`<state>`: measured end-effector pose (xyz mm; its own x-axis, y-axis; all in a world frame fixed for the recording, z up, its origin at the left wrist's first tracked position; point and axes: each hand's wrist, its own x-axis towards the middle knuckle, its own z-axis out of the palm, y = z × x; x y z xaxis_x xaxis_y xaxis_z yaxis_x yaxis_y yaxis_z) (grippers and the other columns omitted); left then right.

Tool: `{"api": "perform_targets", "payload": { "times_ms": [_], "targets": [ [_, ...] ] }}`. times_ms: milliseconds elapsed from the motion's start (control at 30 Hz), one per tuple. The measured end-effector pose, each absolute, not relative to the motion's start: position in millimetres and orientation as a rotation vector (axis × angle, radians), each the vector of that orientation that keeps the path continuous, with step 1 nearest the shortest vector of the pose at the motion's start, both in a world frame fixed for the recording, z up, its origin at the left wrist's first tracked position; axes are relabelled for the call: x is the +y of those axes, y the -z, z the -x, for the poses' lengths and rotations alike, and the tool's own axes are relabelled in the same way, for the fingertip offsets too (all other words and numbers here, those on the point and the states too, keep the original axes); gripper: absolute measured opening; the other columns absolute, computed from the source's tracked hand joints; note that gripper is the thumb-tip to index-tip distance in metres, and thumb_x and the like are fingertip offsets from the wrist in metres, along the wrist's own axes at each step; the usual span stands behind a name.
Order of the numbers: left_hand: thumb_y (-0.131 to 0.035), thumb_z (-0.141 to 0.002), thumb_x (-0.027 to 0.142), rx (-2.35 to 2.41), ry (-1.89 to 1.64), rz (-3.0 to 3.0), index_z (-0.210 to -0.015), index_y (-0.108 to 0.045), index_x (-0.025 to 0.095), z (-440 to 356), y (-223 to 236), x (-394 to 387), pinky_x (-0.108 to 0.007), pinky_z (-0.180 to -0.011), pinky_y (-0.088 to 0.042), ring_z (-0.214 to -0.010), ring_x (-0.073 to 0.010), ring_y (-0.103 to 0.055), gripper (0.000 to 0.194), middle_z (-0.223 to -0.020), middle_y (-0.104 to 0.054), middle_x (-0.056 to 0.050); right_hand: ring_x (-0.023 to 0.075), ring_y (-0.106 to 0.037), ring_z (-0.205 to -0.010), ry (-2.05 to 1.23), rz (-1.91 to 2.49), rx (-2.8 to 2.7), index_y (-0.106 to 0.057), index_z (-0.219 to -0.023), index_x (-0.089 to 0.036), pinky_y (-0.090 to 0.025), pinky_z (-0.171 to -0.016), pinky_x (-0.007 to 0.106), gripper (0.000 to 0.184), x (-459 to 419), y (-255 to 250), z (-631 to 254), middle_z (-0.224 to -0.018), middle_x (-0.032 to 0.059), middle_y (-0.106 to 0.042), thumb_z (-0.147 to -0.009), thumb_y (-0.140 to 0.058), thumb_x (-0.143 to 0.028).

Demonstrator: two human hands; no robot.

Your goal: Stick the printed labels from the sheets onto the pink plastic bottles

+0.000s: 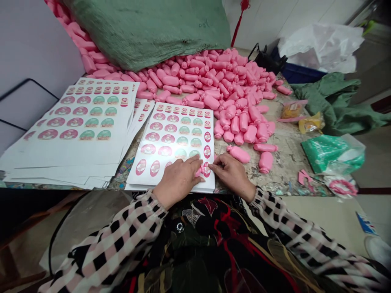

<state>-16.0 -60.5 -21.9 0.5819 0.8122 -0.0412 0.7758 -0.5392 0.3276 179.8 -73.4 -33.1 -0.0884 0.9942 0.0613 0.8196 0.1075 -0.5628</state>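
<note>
A sheet of stickers (pixel 180 136) lies in front of me at the table's edge, printed with pink, green and red labels. My left hand (pixel 180 179) rests on its lower part, fingers closed around a small pink bottle (pixel 199 171) that is mostly hidden by the hand. Just right of it, my right hand (pixel 230 173) pinches at the edge of an oval pink sticker (pixel 207 169) near the sheet's lower right corner. I cannot tell whether that sticker is lifted off the sheet. Two loose pink bottles, one of them lying on its side (pixel 238 154), are beyond my right hand.
A large heap of pink bottles (pixel 210 77) spills from a green sack (pixel 152 28) at the back. More sticker sheets (pixel 61 150) are stacked at left. To the right are a green tissue pack (pixel 331 154), wrapped snacks (pixel 311 122) and a pink hair tie (pixel 342 187).
</note>
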Motion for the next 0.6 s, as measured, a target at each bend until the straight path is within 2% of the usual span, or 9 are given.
{"api": "perform_targets", "payload": {
  "times_ms": [100,233,367,600],
  "targets": [
    [-0.057,-0.081,0.048,1.321,-0.157,-2.464,-0.132,-0.045,0.026,15,22,-58,-0.044,-0.082,-0.046,-0.105,-0.0311,-0.056,0.056,-0.144,-0.041,-0.002,0.0142,-0.053,-0.071,-0.49,1.768,-1.912,-0.058,-0.073,-0.021,-0.037,-0.063,0.027,0.019,-77,36,-177,-0.078,0.0002,-0.06,-0.082,-0.059,-0.037],
    [-0.059,-0.079,0.049,1.337,-0.135,-2.465,-0.131,-0.046,0.03,16,19,-57,-0.044,-0.074,-0.049,-0.103,-0.0329,-0.057,0.057,-0.144,-0.04,0.002,0.0134,-0.053,-0.069,-0.417,1.716,-1.868,-0.059,-0.074,-0.021,-0.038,-0.062,0.027,0.02,-82,39,-175,-0.076,0.0002,-0.058,-0.083,-0.058,-0.038],
    [-0.058,-0.079,0.05,1.351,-0.142,-2.474,-0.13,-0.047,0.03,16,17,-59,-0.044,-0.074,-0.049,-0.101,-0.0326,-0.058,0.056,-0.144,-0.04,0.003,0.0126,-0.052,-0.067,-0.442,1.584,-1.819,-0.059,-0.073,-0.02,-0.039,-0.062,0.027,0.021,-86,38,-175,-0.074,0.0003,-0.057,-0.084,-0.059,-0.038],
    [-0.057,-0.08,0.048,1.326,-0.218,-2.487,-0.129,-0.048,0.027,17,21,-62,-0.044,-0.079,-0.047,-0.098,-0.0307,-0.057,0.053,-0.142,-0.043,-0.001,0.0133,-0.051,-0.068,-0.518,1.451,-1.573,-0.061,-0.075,-0.021,-0.041,-0.063,0.028,0.014,-97,32,-173,-0.073,0.0001,-0.056,-0.083,-0.06,-0.032]
  ]
}}
